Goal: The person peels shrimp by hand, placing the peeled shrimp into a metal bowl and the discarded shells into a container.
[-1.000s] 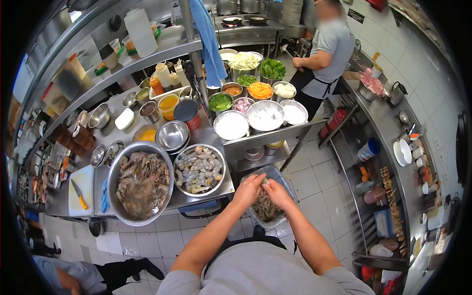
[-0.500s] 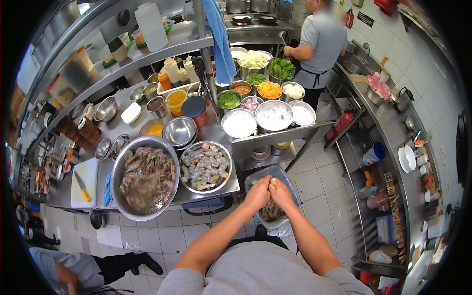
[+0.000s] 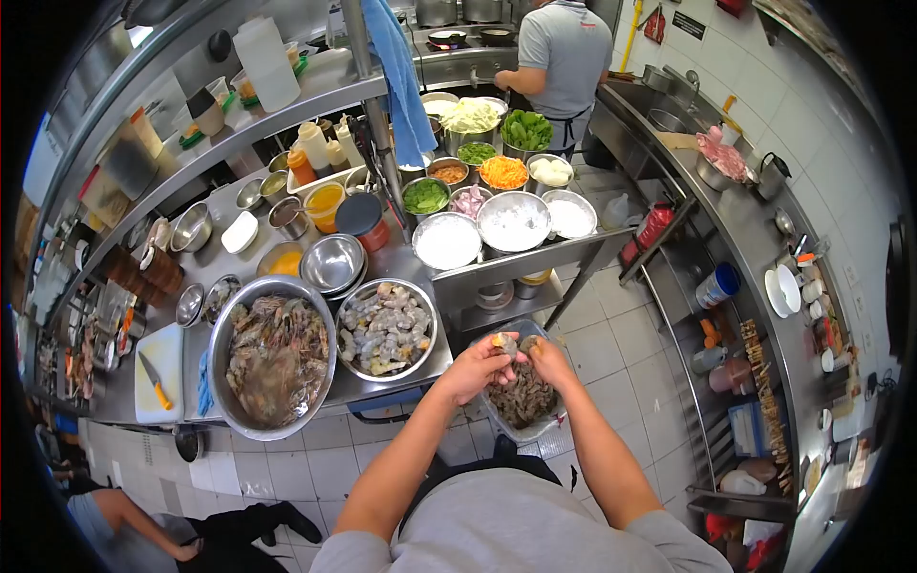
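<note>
My left hand [image 3: 478,371] is closed around a peeled-looking shrimp [image 3: 503,346], whose pale orange-and-grey end shows above the fingers. Close beside it, my right hand [image 3: 547,363] is pinched; a small greyish piece shows at its fingertips, too small to name. Both hands are above a clear plastic tub [image 3: 524,437] holding a heap of grey-brown shrimp shells and heads [image 3: 522,401]. On the counter to the left, a steel bowl [image 3: 436,334] contains peeled shrimp [image 3: 387,325]. A larger steel bowl [image 3: 218,377] beside it holds whole shrimp [image 3: 272,349] in liquid.
A cutting board [image 3: 168,349] bears a yellow-handled knife [image 3: 158,387]. Vegetable and white-powder bowls [image 3: 447,241] line the counter ahead. One co-worker [image 3: 568,62] stands by the stove; another person [image 3: 143,525] is at lower left. A steel shelf unit [image 3: 669,353] stands right.
My hands have drawn slightly apart, and the left has turned so the shrimp in it shows. The view has shifted right. The co-worker by the stove has turned further away.
</note>
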### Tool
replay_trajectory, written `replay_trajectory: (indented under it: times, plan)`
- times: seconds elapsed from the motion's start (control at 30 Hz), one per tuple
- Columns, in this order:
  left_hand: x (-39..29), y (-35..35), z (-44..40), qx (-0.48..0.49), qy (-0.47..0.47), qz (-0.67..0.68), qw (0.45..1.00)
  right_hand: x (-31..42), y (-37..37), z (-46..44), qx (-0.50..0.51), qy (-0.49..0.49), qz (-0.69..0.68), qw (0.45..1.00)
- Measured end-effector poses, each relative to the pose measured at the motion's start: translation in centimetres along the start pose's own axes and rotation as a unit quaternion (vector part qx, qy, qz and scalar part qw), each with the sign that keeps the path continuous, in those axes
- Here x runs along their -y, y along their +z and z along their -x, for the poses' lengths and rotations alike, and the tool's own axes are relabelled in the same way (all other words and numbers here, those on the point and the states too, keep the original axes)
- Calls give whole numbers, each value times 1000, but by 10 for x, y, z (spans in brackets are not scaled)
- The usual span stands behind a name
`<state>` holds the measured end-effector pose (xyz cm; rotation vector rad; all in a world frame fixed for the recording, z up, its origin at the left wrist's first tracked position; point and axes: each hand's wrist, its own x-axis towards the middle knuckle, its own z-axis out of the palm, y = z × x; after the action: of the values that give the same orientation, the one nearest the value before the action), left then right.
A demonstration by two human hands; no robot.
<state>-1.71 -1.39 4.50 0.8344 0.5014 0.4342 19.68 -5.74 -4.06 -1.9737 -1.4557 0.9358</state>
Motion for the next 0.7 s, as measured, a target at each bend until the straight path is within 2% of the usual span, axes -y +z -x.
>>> replay_trajectory:
  times: [0.07,0.13,0.27,0.3,0.33,0.37,0.43,0.5,0.53,0.57,0.63,0.7]
  plan:
    - [1,3,-1,-20,17,18,999,-13,2,0,12,21,37,999]
    - [7,1,-4,-94,15,30,995,-36,16,-3,-52,-60,98,992]
    - [18,-8,-12,-138,41,18,989,-19,5,11,-87,-114,81,986]
    - [20,-10,-14,-156,66,-16,985,-2,0,17,2,-45,-138,989]
    - [21,-10,-16,-173,91,-52,979,13,-4,24,91,26,-348,933]
    - [20,-7,-17,-173,91,-52,979,24,-7,31,91,26,-348,933]
    - [21,-1,-18,-205,108,-70,970,39,-11,42,184,80,-478,855]
    - [28,-3,-23,-206,138,-102,963,39,-7,45,189,73,-484,851]
    - [31,-6,-25,-205,168,-134,955,35,-4,43,156,66,-433,885]
    - [34,-10,-26,-210,169,-135,954,31,-1,41,123,58,-380,915]
    - [36,-16,-25,-175,130,-170,961,19,1,37,104,34,-350,930]
    - [37,-22,-21,-185,123,-194,956,19,5,36,85,10,-318,944]
